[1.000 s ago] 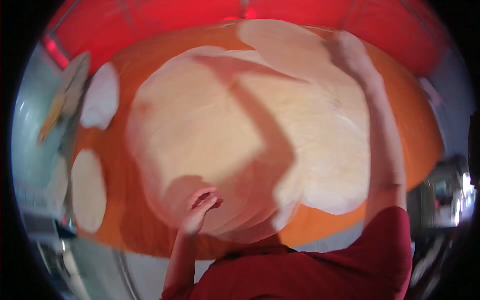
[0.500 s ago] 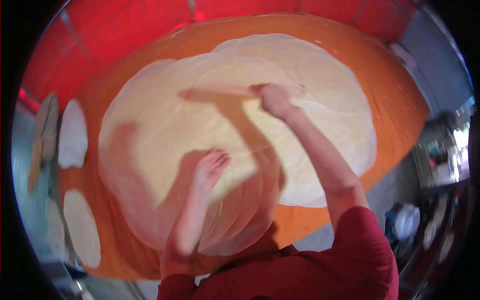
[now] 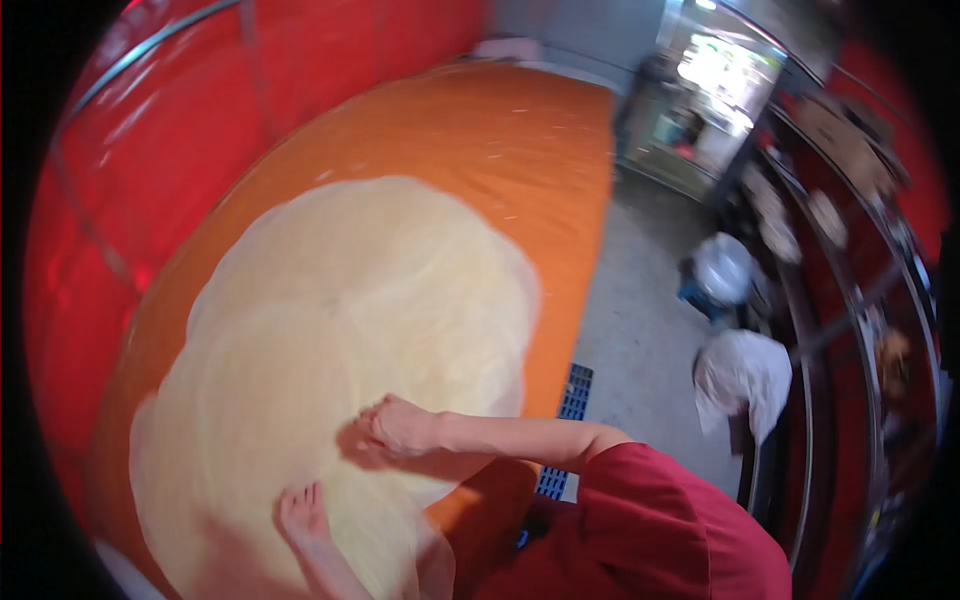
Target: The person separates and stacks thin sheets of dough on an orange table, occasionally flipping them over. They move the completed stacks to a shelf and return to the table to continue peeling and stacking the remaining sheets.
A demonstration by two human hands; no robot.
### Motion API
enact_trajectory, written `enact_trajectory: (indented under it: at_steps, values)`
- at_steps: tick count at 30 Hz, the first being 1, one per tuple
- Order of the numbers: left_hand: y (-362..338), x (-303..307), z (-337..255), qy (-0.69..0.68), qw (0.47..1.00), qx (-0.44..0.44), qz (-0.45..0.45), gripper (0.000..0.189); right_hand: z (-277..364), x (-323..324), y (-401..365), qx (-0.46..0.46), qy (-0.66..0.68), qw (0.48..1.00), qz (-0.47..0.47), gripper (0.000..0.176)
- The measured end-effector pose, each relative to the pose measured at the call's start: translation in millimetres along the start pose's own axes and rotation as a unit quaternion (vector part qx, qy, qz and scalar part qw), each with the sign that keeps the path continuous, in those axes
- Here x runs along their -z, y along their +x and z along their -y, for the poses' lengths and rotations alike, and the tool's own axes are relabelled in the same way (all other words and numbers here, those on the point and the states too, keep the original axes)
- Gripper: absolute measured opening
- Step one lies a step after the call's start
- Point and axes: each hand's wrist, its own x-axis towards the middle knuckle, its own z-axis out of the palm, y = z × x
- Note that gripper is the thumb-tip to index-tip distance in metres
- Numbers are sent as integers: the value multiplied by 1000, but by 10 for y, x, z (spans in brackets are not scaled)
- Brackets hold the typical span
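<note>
Large, thin, pale round sheets [image 3: 280, 380], which look like dough, overlap on an orange cloth [image 3: 545, 200]. My right hand [image 3: 398, 427] is over the sheets near their right side, its fingers curled in and closed. I cannot tell what, if anything, is in those fingers. Lower and to the left, my left hand [image 3: 303, 513] is close over the pale sheets with its fingers extended and nothing in them. My right forearm crosses the sheets' edge, and shadows of my arms fall across the lower part.
A red wall covering [image 3: 180, 130] runs along the left and back. At right are a grey floor [image 3: 640, 290], a blue plastic grid [image 3: 575, 392], a white cloth [image 3: 742, 375], a clear plastic bag [image 3: 722, 268] and a rack [image 3: 805, 330]. A cardboard box [image 3: 845, 140] sits at upper right.
The view has turned right, showing more floor and rack. My right hand has come nearer my body and my left. The long, blurred, pale stick-like thing at my right hand no longer shows.
</note>
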Motion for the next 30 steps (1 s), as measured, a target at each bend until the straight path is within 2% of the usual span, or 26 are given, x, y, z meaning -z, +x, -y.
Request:
enact_trajectory:
  at_steps: [1,3,4,5,6,7,8,10,12,14,16,17,18,19,20,21,22,23,24,25,27,28,29,30]
  values:
    - [-31,-108,62,-3,1000,8,3,20,-57,228,-331,-5,60,998,-4,17]
    - [-109,-341,56,6,999,29,21,22,-330,291,-908,-65,40,996,-39,16]
    - [-197,-418,56,-28,996,78,20,44,-363,370,-1306,-88,25,993,-69,17]
    - [-236,-424,72,-59,990,128,12,70,-384,385,-1646,-174,21,982,-67,19]
    - [-218,-343,77,-48,988,142,21,70,-369,396,-1983,-258,20,964,-63,22]
    - [-195,-261,59,-39,983,176,26,61,-330,448,-2330,-290,-3,954,-75,28]
    - [-182,-245,72,-28,977,207,34,53,-278,518,-2606,-346,1,938,-17,30]
    - [-371,-404,193,-5,978,201,51,49,-296,345,-3053,-401,38,915,15,30]
    - [-655,-660,333,24,982,179,61,42,-310,35,-3344,-416,51,906,51,27]
    - [-944,-922,620,45,982,168,78,39,-271,-396,-3673,-416,64,906,47,25]
    - [-1276,-1056,985,322,926,175,88,31,-224,-882,-4111,-395,105,912,29,20]
    - [-1369,-1103,1142,322,926,175,88,31,-186,-1122,-4421,-406,155,900,15,15]
    - [-1332,-1223,1219,592,778,28,208,30,-134,-1160,-4789,-380,164,897,155,20]
    - [-1291,-1393,1294,784,529,-127,299,29,-287,-1670,-5268,-366,174,888,217,23]
    - [-1482,-1848,1317,793,458,-192,352,29,-233,-1811,-5836,-371,203,895,145,29]
    - [-1697,-2278,1310,796,379,-250,400,29,-138,-1885,-6329,-499,244,827,87,35]
    - [-1552,-2387,1295,779,460,-190,381,30,-109,-1624,-6664,-622,337,693,136,37]
    - [-1361,-2439,1319,751,540,-128,358,30,-49,-1417,-6856,-682,261,669,140,31]
    - [-1259,-2430,1399,752,539,-129,357,30,-39,-1305,-6995,-734,180,638,145,26]
    - [-1152,-2429,1512,800,450,-189,351,31,-144,-1361,-7067,-734,182,639,143,26]
    - [-1148,-2317,1815,858,252,-288,342,33,-384,-1653,-7127,-777,157,597,-122,23]
    - [-1319,-2252,2071,871,280,-220,338,32,-539,-1814,-7085,-764,197,591,-170,28]
    - [-1442,-2053,2247,881,252,-173,362,30,-651,-1936,-6965,-748,234,582,-217,34]
    - [-1125,-1562,2359,855,232,-77,457,27,-618,-2035,-6808,-711,205,640,-207,36]
